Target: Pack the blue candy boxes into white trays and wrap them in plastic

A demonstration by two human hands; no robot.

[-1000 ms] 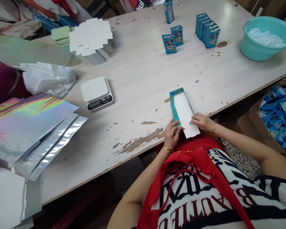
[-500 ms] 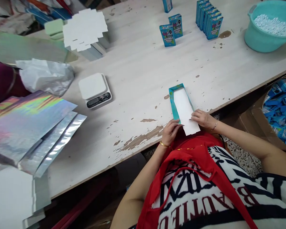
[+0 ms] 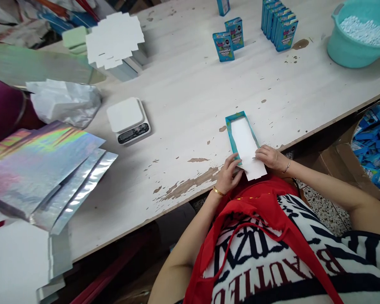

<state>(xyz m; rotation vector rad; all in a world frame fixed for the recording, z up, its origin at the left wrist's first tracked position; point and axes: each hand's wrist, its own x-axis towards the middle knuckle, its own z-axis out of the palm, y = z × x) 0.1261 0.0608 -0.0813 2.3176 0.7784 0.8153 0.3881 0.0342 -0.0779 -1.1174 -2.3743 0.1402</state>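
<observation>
A partly folded cardboard box (image 3: 244,134), white inside with turquoise side walls, lies near the table's front edge. Its far end stands up as a wall, while the near end is a flat white flap reaching past the edge. My left hand (image 3: 228,174) grips the near end of the left wall, fingers over it and thumb near the flap. On the opposite side my right hand (image 3: 270,158) has its bent fingers closed on the right wall's near end. Parts of both walls are hidden under the fingers.
A white scale (image 3: 128,120) stands left, near silvery bags (image 3: 47,169). White cardboard blanks (image 3: 114,38) are stacked behind. Small blue candy boxes (image 3: 223,46) stand at the back, and a turquoise tub (image 3: 351,50) holds pale pieces. A carton (image 3: 342,162) of blue packs sits lower right.
My left hand's fingers have shifted slightly up along the left wall, and its thumb has drawn back from the flap. The right hand keeps its place on the box.
</observation>
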